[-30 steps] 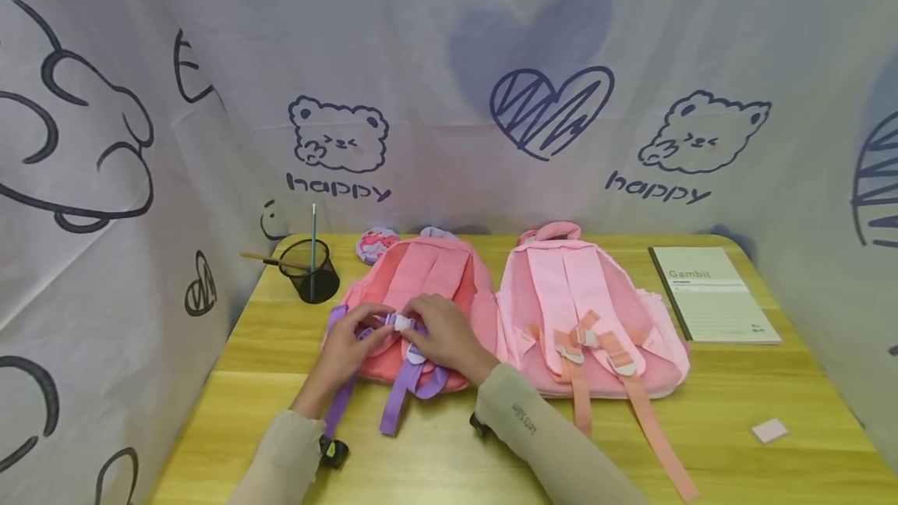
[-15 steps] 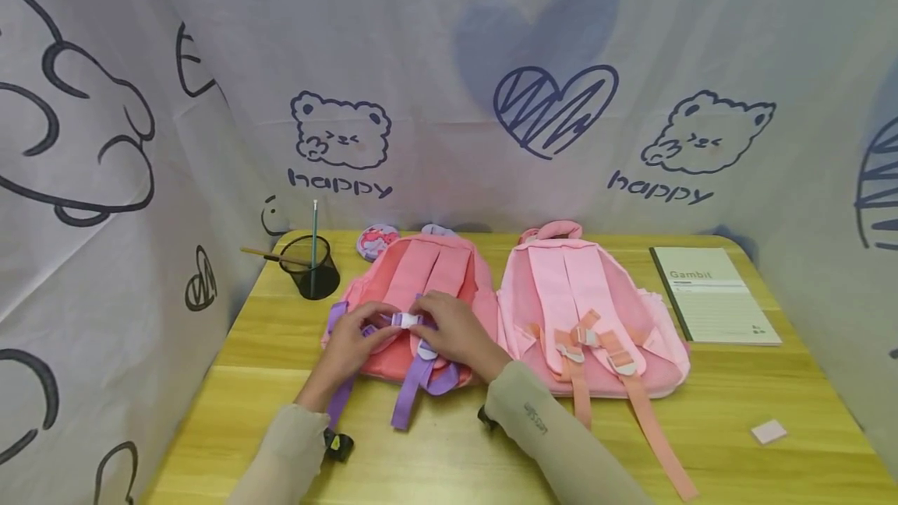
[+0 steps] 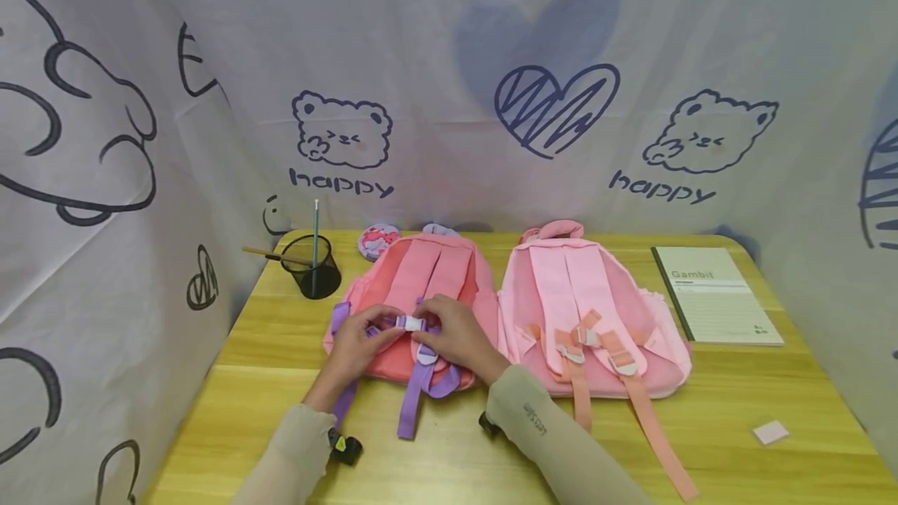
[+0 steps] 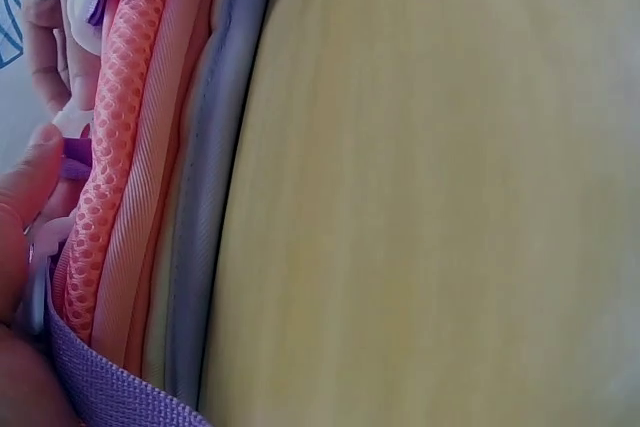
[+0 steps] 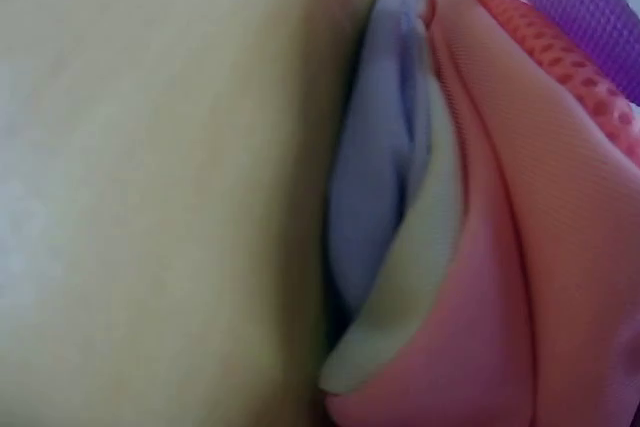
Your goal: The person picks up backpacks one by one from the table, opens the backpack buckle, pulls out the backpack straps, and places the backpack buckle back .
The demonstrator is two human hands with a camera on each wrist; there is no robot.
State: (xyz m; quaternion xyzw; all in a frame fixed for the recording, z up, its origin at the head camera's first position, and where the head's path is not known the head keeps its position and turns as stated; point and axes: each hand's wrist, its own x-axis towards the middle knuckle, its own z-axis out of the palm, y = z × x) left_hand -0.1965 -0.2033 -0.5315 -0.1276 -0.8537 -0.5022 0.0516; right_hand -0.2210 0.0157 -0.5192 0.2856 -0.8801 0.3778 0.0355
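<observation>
A coral-pink backpack (image 3: pixel 449 263) lies on the table with its shoulder straps up. Over its middle, both hands pinch a white plastic buckle (image 3: pixel 414 323) joined to purple webbing. My left hand (image 3: pixel 355 345) grips the left end between thumb and fingers; my right hand (image 3: pixel 459 339) holds the right end. Below them a purple strap (image 3: pixel 414 404) hangs from a white adjuster over the bag's lower edge. In the left wrist view the left thumb (image 4: pixel 30 177) presses near the white buckle beside the mesh padding. The right wrist view shows only the bag's side (image 5: pixel 480 297), not the right hand.
A lighter pink backpack (image 3: pixel 515 294) with orange straps lies directly to the right. At the back left stands a black mesh pen cup (image 3: pixel 316 280); a round purple-pink charm (image 3: pixel 377 241) is near it. A notebook (image 3: pixel 715 298) and an eraser-like block (image 3: pixel 771 432) lie at right.
Both hands and the white buckle have shifted slightly to the right. The purple strap below swung right with them. The grip on the buckle stays the same.
</observation>
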